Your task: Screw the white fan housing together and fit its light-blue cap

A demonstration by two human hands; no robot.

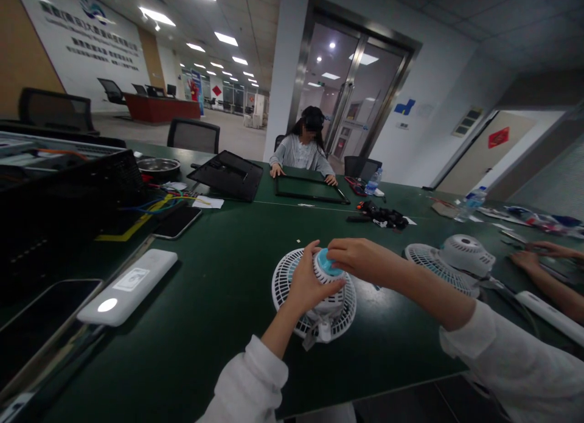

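Note:
A small white fan (281,278) lies face down on the green table (219,301), its round grille against the surface. My left hand (306,284) is wrapped around the fan's raised motor housing, thumb on the near side. On top of the housing sits a light blue round cap (325,263). The fingers of my right hand (351,254) pinch this cap from the right. Whether the cap is still seated in the housing or lifted off it, I cannot tell.
A second white fan (465,252) lies to the right, near another person's hands (524,260). At left are a white power bank (132,283), a phone (177,222) and a black computer case (68,198). Opposite, a person (303,146) holds a black frame (314,198).

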